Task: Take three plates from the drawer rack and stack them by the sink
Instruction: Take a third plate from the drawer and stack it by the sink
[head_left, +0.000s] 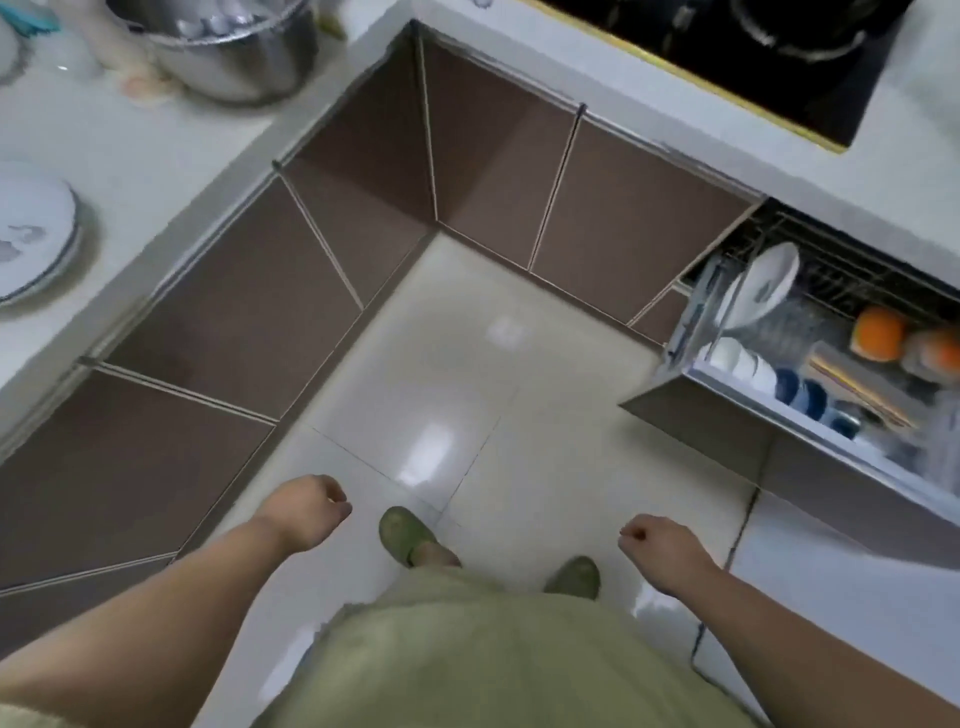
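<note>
Pale kitchen surface (156, 156) carries stacked white blue-rimmed plates (31, 234), one white plate (766, 283) waits upright in the open drawer rack (831, 291), while left hand (306, 512) and right hand (660, 545) hang empty, fingers loosely curled

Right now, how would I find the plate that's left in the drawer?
Find the pulled-out drawer rack under the counter, right of the brown cabinets. At its back left corner a white plate stands on edge. The bowls and orange things nearby sit lower.
</note>
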